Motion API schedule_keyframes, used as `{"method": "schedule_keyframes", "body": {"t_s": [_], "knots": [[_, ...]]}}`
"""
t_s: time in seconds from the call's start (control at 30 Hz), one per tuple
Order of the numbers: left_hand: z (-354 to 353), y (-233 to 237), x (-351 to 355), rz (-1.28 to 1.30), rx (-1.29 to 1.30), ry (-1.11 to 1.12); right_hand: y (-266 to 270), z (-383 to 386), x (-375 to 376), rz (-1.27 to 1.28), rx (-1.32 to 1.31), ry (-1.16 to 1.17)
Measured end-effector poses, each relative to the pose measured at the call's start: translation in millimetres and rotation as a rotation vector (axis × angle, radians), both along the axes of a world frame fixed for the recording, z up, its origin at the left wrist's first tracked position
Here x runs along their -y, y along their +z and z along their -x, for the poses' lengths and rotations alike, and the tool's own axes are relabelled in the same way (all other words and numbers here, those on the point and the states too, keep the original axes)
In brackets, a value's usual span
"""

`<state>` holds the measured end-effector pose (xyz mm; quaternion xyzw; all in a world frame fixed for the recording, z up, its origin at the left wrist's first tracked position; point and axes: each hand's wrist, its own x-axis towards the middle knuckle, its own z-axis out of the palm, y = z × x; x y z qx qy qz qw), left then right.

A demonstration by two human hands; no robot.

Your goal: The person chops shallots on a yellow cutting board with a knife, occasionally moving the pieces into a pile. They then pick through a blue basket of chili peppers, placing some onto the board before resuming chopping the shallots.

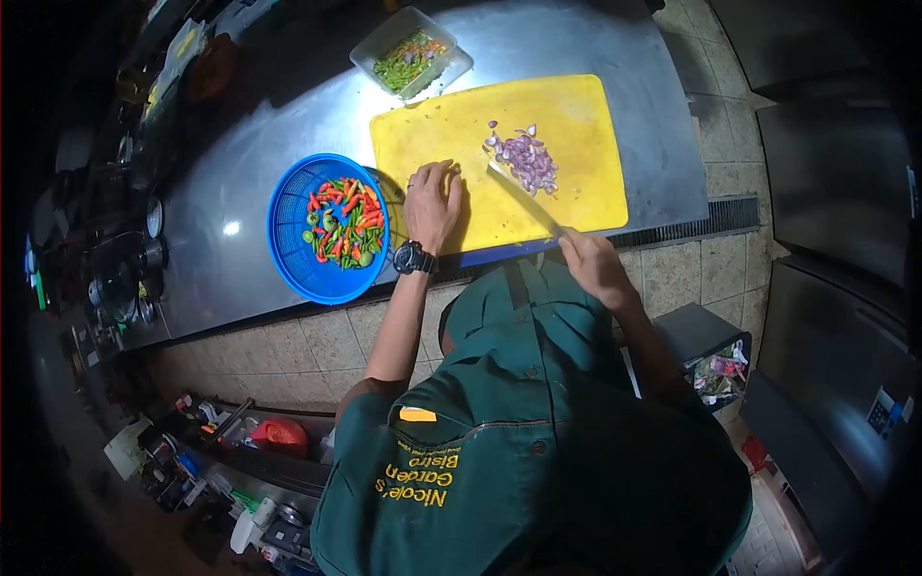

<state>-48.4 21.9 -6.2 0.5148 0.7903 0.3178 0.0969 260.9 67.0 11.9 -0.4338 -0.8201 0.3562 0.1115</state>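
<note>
Spanning most of the view, the steel bench (240, 240) carries everything in use, and a yellow cutting board (451, 134) lies along its near edge towards the right end. Just left of the board, touching its left edge, sits a round blue basket (279, 206) with whole red and green chillies (344, 223) in it; none of them looks cut. At the far edge of the bench, beyond the board's far left corner, a clear tray (370, 48) holds finely chopped green and red bits, so one batch seems to be done and set aside. On the right half of the board a small pile of chopped shallot (525, 158) lies loose, with a few pieces strayed to its far side; the chopping there looks well along, while the basket's contents seem to be waiting. A knife (523, 199) slants from the board's near edge up to the pile, its tip just left of the pieces. The right hand (594, 264) is closed around the handle at the near edge of the bench. The left hand (432, 202), with a black watch (413, 257) on its wrist, rests on the board's near left part, fingers bent and close together; whether they pin anything down I cannot tell.
</note>
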Motion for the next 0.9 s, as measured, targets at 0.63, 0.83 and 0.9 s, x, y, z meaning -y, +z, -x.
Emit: {"method": "schedule_keyframes", "body": {"t_s": [0.63, 0.83, 0.9], "knots": [[-42.7, -13.5, 2.8, 0.046, 0.353, -0.099, 11.3, 27.4, 1.4, 0.056, -0.017, 0.000], [-37.1, -20.3, 1.0, -0.004, 0.306, -0.135, 17.5, 33.6, -2.1, 0.084, 0.021, 0.037], [-36.2, -21.6, 1.0, 0.003, 0.311, -0.147, 24.8, 36.4, -3.0, 0.121, 0.058, 0.051]]}}
